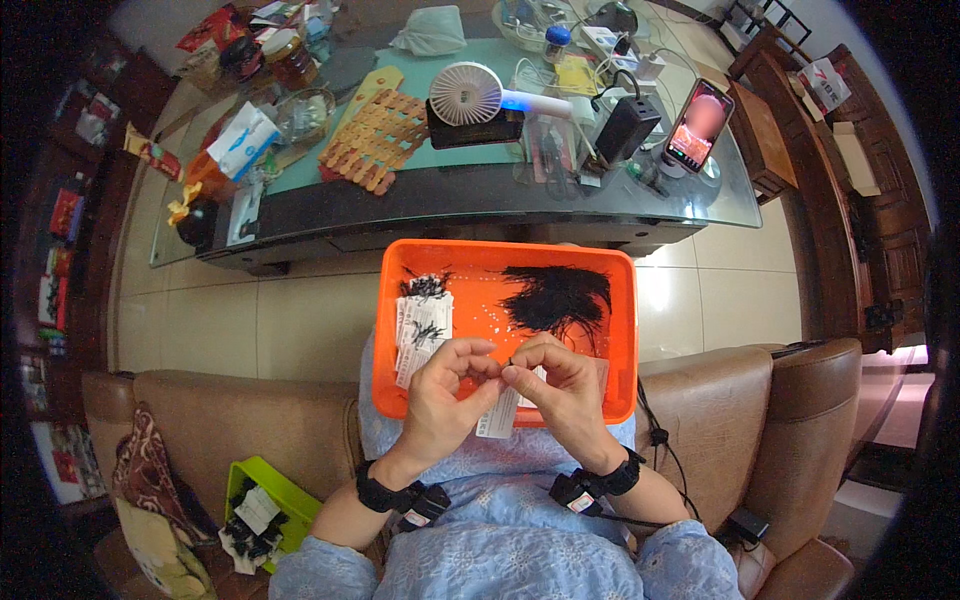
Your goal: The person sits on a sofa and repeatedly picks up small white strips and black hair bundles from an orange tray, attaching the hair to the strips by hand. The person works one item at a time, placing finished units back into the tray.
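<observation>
Head view: the right hand (568, 385) pinches a black cord (510, 362); the left hand (440, 395) curls alongside, grip unclear. White tag (496, 420) overhangs the orange tub's (623, 310) near rim; I'd keep it steady.

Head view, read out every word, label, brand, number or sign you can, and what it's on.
None readable.
Front tag: print too small.
Tags in tub: too small.
Phone: too blurred.
White packet: too blurred.
Wrist stickers: too small.
Right bag: too blurred.
</observation>
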`<state>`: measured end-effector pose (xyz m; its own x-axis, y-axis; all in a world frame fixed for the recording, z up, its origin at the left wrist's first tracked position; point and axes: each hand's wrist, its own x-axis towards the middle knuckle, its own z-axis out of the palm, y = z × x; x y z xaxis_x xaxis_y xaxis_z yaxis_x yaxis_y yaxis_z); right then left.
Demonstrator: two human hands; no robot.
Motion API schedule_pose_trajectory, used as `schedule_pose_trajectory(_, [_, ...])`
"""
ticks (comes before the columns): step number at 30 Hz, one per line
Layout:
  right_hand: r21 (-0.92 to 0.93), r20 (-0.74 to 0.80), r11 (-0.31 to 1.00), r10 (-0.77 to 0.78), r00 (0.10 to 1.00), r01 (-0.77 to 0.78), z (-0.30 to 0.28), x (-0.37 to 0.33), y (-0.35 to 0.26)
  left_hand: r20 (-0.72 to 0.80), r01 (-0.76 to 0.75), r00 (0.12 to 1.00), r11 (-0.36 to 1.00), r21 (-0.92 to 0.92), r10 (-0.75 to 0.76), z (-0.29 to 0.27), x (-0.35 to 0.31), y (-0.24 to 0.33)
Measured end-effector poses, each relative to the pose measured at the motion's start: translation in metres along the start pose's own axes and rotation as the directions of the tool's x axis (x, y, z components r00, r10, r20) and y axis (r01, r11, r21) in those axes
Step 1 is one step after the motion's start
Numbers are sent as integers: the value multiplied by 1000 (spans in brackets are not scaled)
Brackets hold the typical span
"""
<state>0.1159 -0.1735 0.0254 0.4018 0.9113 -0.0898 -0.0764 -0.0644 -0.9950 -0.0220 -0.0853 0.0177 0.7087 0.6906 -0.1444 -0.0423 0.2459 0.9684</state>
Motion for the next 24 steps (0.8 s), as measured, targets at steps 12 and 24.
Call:
schedule_pose_trajectory(12, [82, -28, 973, 217, 976, -214, 7, 20, 1, -198, -57, 976, 983, 175, 92, -44, -1, 5])
schedule_pose_trajectory(24, [-50, 143, 996, -66, 988, 74, 20, 7, -11, -135, 71, 988, 995, -67, -80, -41, -11, 29])
